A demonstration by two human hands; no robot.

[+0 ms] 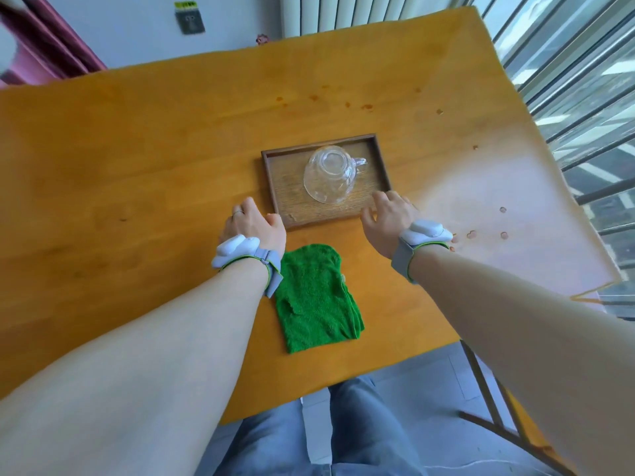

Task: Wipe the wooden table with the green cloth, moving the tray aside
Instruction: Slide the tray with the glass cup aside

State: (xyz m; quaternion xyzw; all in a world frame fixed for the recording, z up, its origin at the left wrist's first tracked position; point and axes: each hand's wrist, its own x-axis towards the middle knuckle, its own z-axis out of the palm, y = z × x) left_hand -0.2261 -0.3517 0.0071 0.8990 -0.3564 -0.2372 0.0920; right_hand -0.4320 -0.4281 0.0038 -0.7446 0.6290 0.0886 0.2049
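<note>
Head view: my left hand and right hand, fingers loosely spread, touch the tray near corners; green cloth lies just behind, bare wooden table either side.

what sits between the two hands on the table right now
In the head view, the near end of the dark wooden tray lies between the left hand and the right hand.

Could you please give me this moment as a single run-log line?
phase: reaching for tray | left hand: open at tray near-left corner | right hand: open at near-right corner | glass cup: inverted on tray | green cloth: untouched
</note>
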